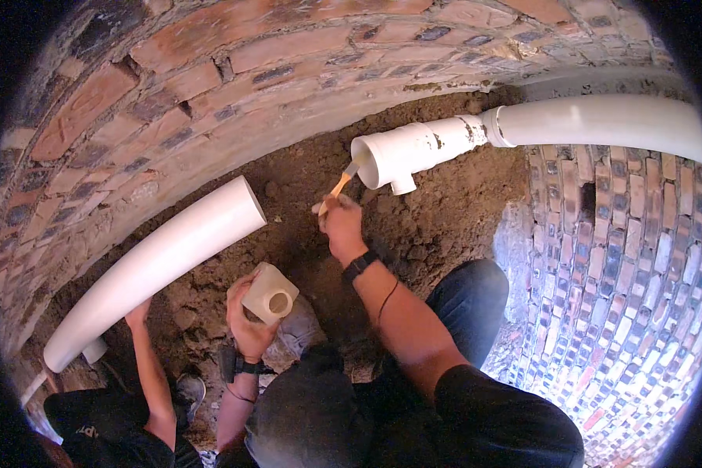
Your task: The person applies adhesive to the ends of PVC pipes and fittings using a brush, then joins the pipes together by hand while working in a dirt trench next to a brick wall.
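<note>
My right hand (342, 226) grips a paintbrush (339, 186) by its orange handle. The bristles reach into the open mouth of a white pipe fitting (421, 148), which has a short branch stub underneath. Lower and to the left, my left hand (249, 331) is wrapped round a squarish, translucent plastic bottle (259, 282) with a wide uncapped mouth. What the bottle contains cannot be made out. To its upper left lies a loose white pipe (164, 249), its open end facing the fitting across a gap. Another person's hand (138, 313) touches this pipe from below.
A long white pipe (600, 121) continues right from the fitting. Loose brown soil (460, 210) lies beneath the pipes. Brick walls rise behind (288, 47) and at the right (616, 273). The other person (109, 421) crouches at lower left.
</note>
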### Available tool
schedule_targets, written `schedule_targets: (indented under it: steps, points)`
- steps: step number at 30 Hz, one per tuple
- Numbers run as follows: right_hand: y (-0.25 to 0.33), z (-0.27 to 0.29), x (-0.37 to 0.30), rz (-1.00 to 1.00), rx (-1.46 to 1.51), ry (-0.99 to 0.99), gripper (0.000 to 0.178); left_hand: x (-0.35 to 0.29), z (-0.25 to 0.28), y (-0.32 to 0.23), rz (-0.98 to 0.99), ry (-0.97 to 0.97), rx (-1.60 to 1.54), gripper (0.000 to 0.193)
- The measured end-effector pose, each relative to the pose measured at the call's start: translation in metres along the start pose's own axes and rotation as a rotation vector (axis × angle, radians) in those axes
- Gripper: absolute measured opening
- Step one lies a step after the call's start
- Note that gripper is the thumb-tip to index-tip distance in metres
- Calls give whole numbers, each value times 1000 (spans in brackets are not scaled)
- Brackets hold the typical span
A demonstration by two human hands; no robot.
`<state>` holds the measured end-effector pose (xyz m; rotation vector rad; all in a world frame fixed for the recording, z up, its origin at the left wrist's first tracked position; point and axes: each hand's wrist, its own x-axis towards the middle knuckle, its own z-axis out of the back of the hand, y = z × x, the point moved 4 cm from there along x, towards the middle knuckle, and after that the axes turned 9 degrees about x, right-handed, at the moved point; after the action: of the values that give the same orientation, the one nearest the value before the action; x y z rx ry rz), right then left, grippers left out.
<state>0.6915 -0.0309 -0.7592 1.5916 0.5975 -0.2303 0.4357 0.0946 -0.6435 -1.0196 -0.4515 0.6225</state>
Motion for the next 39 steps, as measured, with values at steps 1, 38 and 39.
schedule_targets:
  steps: [1, 38, 39]
  points:
    - [10, -32, -10, 151, -87, 82, 18, -6, 16, 8, 33, -18, 0, 67]
    - [33, 10, -44, -86, -493, 186, 15, -11, 14, 4, -51, 62, 130, 71]
    - [22, 10, -42, -302, -207, 88, 13, -11, 14, 3, -48, 67, 129, 71]
